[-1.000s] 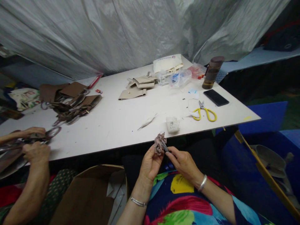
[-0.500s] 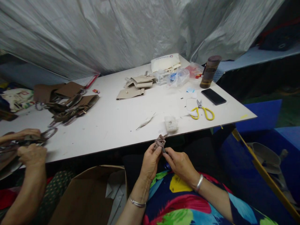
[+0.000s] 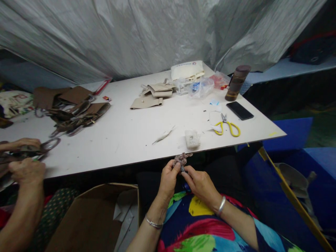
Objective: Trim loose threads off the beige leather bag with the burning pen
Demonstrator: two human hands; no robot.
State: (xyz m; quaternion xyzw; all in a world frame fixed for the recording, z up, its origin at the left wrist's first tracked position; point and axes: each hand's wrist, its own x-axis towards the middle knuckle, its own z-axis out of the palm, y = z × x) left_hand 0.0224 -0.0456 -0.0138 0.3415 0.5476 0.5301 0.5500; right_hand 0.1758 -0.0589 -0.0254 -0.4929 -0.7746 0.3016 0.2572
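Observation:
A crumpled piece of brownish-pink cloth (image 3: 181, 159) is bunched up just off the table's front edge. My left hand (image 3: 170, 175) is closed on it, with the thumb pressed on top. On the other side, the fingers of my right hand (image 3: 201, 182) pinch its lower end, where a small greyish part shows; I cannot make out what that part is. On the table beyond my hands sits a whitish block (image 3: 192, 139). A thin pointed tool (image 3: 164, 135) with a pale wrapped middle lies left of the block.
On the white table (image 3: 126, 136) lie yellow-handled scissors (image 3: 231, 128), a phone (image 3: 239, 110), a bottle (image 3: 237, 83), beige folded pieces (image 3: 154, 95) and plastic bags (image 3: 201, 87). Brown bags (image 3: 78, 108) are piled at left, near a co-worker's hands (image 3: 27, 164). A cardboard box (image 3: 97, 213) stands below.
The cloth has turned slightly in my fingers, and a loose end now points right. My hands hold nearly the same place. The co-worker's hands have shifted a little left in view.

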